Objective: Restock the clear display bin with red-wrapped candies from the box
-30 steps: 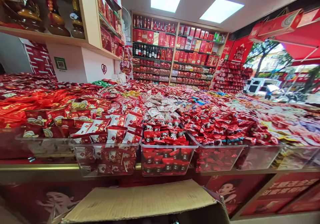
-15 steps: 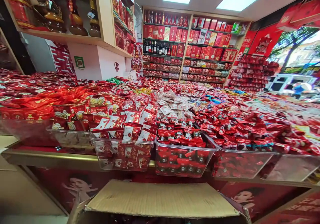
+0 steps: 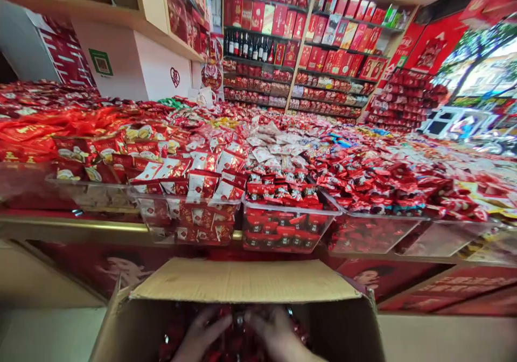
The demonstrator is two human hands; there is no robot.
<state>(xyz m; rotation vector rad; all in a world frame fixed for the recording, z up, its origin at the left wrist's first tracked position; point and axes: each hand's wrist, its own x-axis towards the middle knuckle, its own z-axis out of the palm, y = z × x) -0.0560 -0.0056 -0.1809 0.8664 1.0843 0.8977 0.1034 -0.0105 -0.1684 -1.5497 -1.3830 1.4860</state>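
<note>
An opened cardboard box (image 3: pixel 246 281) stands low in front of me, its far flap tilted toward the counter. Inside lie small, shiny, dark red wrapped pieces (image 3: pixel 238 346), probably sweets, dim and blurred. Both my hands are down in the box among them. My left hand (image 3: pixel 202 334) has its thumb and forefinger apart, reaching toward the middle. Opposite it, my right hand (image 3: pixel 277 332) stretches its thumb and fingers inward, smeared a little by motion. A gap with red wrappers separates the two hands. The lower fingers are hidden among the wrappers.
Beyond the box, a counter edge (image 3: pixel 100 227) carries clear plastic bins, including one bin (image 3: pixel 288 209) of red-and-black packets. Heaps of wrapped sweets (image 3: pixel 363 179) spread behind. Shelves (image 3: pixel 301 55) with bottles and red boxes line the back. A cabinet (image 3: pixel 153 12) overhangs at left.
My view has tipped downward, so the counter and bins sit higher and more of the box's inside shows. Both my hands have come into view inside the box.
</note>
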